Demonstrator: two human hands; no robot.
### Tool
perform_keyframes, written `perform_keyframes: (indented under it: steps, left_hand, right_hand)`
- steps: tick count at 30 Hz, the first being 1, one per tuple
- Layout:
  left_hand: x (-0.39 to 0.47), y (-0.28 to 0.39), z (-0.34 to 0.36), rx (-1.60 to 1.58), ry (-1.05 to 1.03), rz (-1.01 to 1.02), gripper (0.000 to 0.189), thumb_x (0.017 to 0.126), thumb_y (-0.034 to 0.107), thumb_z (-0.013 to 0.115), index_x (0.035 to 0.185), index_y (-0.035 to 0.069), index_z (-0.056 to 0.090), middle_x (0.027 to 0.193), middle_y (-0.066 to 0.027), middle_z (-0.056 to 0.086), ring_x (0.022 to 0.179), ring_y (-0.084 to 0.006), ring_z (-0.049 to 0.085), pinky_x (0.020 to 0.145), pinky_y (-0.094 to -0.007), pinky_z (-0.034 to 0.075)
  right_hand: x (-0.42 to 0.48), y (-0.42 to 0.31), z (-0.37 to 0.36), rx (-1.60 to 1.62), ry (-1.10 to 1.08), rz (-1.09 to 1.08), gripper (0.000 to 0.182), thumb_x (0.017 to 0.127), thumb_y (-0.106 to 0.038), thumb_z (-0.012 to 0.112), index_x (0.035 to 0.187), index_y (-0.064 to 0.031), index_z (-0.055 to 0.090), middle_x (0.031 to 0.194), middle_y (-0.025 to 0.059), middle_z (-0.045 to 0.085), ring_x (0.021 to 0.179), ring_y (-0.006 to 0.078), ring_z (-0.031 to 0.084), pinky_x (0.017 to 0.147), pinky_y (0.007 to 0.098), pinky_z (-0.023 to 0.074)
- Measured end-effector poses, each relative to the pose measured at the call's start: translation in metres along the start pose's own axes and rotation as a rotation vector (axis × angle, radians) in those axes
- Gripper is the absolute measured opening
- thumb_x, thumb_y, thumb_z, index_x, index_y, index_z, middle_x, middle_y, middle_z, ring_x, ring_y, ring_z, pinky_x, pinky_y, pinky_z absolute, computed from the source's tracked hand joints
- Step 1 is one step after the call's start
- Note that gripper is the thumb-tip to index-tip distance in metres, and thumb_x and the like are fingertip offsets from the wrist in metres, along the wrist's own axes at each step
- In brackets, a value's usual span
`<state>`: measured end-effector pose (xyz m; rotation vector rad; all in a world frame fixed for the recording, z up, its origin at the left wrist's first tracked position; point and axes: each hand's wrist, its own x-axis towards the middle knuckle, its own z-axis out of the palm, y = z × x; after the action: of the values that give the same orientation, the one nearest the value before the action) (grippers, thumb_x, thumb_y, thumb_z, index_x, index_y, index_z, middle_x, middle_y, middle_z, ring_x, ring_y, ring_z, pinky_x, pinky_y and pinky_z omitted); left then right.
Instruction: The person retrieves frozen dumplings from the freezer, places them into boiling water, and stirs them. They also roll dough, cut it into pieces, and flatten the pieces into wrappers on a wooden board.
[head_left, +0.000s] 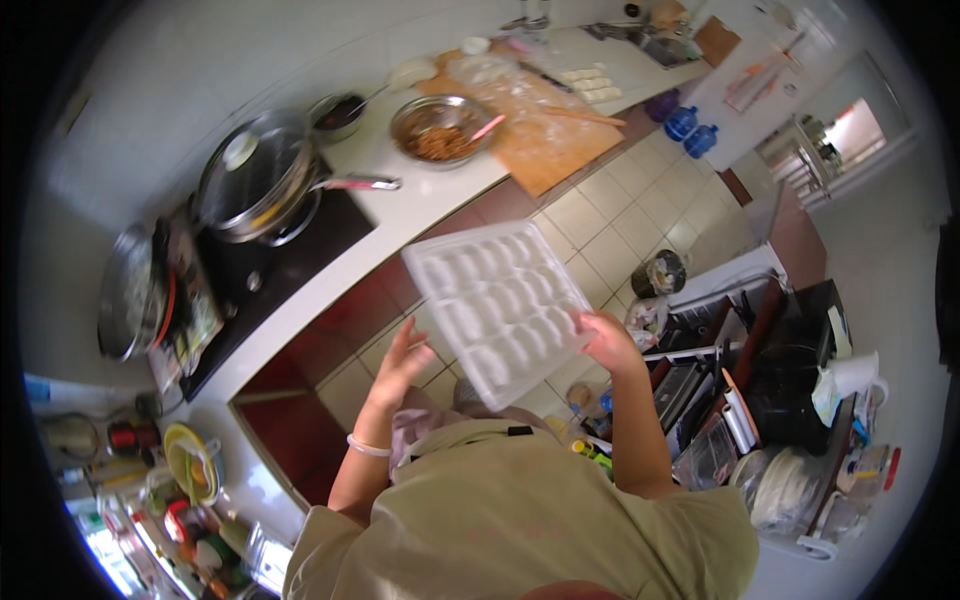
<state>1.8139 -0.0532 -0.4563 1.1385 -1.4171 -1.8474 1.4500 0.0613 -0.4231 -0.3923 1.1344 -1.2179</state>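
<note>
A white plastic tray (506, 311) with rows of moulded compartments is tilted in front of my body, above the tiled floor. My right hand (606, 341) grips its right edge. Near the tray's lower left side is my left hand (401, 364), fingers apart and blurred, holding nothing. On the counter beyond, a steel bowl (444, 146) holds brown filling and a pink-handled utensil. Beside it, a floured wooden board (551, 154) bears a rolling pin (583, 115). Several pale dough pieces (592, 84) sit past the board.
A lidded pan (255, 180) stands on the black stove (300, 255), its handle over the counter (420, 202). A dark pot (337, 118) is behind. A crowded shelf rack (712, 352) stands at my right; blue water bottles (681, 124) and a bin (660, 274) are on the floor.
</note>
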Motion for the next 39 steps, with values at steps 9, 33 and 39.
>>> perform_keyframes:
  steps: [9, 33, 39]
  left_hand:
    - [0.121, 0.016, 0.084, 0.008, -0.099, 0.102, 0.068, 0.08, -0.003, 0.061, 0.141, -0.002, 0.031, 0.108, -0.0224, 0.06, 0.09, -0.0274, 0.066, 0.078, -0.0344, 0.053]
    - [0.587, 0.089, 0.349, 0.094, -0.061, 0.057, 0.059, 0.082, 0.001, 0.065, 0.136, 0.002, 0.041, 0.118, -0.0121, 0.053, 0.095, -0.0189, 0.063, 0.081, -0.03, 0.053]
    - [0.631, 0.083, 0.394, -0.006, 0.376, 0.003, 0.051, 0.085, -0.001, 0.062, 0.133, 0.001, 0.044, 0.118, -0.0122, 0.054, 0.097, -0.0191, 0.062, 0.081, -0.0295, 0.052]
  right_hand:
    - [-0.029, -0.035, -0.206, 0.096, 0.991, -0.383, 0.027, 0.083, -0.022, 0.069, 0.101, -0.0025, 0.061, 0.083, 0.0069, 0.062, 0.064, 0.0162, 0.061, 0.053, 0.0238, 0.0505]
    - [0.395, -0.446, -0.582, 0.687, 0.841, -0.548, 0.032, 0.087, -0.009, 0.061, 0.11, 0.0067, 0.043, 0.099, 0.0211, 0.053, 0.086, 0.0305, 0.06, 0.073, 0.0379, 0.059]
    - [0.585, -0.57, -0.691, 0.632, 0.778, -0.503, 0.042, 0.088, -0.015, 0.063, 0.117, 0.0076, 0.041, 0.107, 0.0237, 0.049, 0.091, 0.0309, 0.06, 0.077, 0.0375, 0.0586]
